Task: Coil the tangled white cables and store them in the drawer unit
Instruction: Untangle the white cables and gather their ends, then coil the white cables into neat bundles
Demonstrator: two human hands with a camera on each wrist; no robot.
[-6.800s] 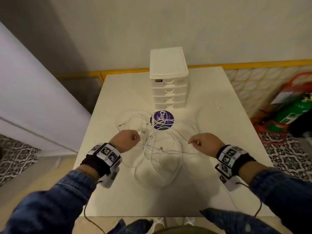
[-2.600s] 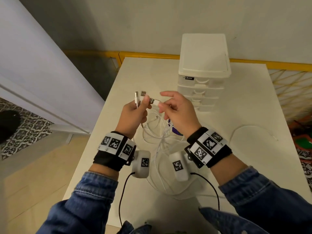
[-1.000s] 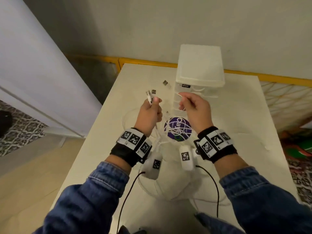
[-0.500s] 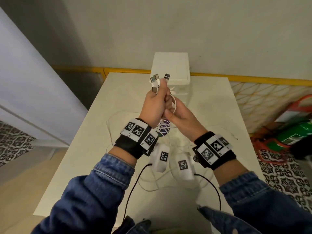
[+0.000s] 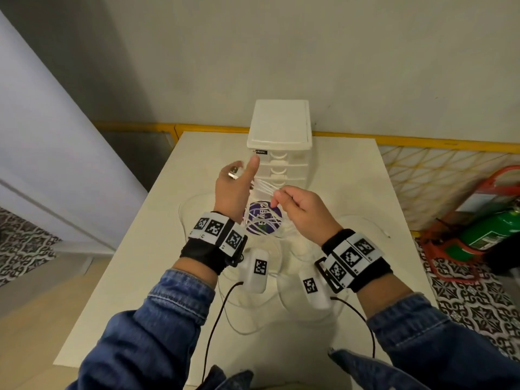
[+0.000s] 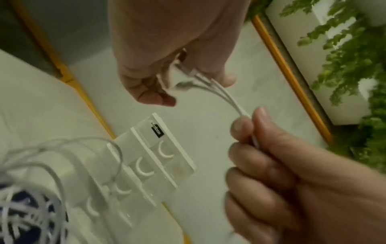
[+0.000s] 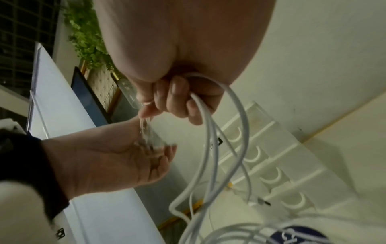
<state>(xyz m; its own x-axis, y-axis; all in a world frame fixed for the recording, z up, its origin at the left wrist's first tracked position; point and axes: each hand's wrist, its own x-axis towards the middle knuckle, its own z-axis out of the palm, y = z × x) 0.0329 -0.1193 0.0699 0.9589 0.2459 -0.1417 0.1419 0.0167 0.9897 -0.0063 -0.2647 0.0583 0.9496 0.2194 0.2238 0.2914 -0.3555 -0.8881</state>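
Several tangled white cables [image 5: 264, 188] stretch taut between my two hands above the white table [image 5: 351, 175]; the rest lie in loose loops [image 5: 253, 313] on the table under my wrists. My left hand [image 5: 242, 175] grips the bunched plug ends [image 6: 193, 72], thumb pointing up. My right hand [image 5: 277, 198] pinches the strands [image 6: 243, 115] a short way along, and they hang down from its curled fingers [image 7: 177, 100]. The white drawer unit [image 5: 280, 142] stands just behind the hands at the table's far edge, with all its drawers [image 7: 271, 165] closed.
A round purple sticker [image 5: 263, 220] lies on the table under the cables. A white panel [image 5: 42, 136] stands to the left. A yellow-framed lattice barrier [image 5: 436, 175] is at the right. A green fire extinguisher [image 5: 492, 235] stands on the patterned floor.
My hands, pressed together half a second ago, have drawn apart. The right hand slid down and to the right along the cables while the left kept hold of the plug ends.
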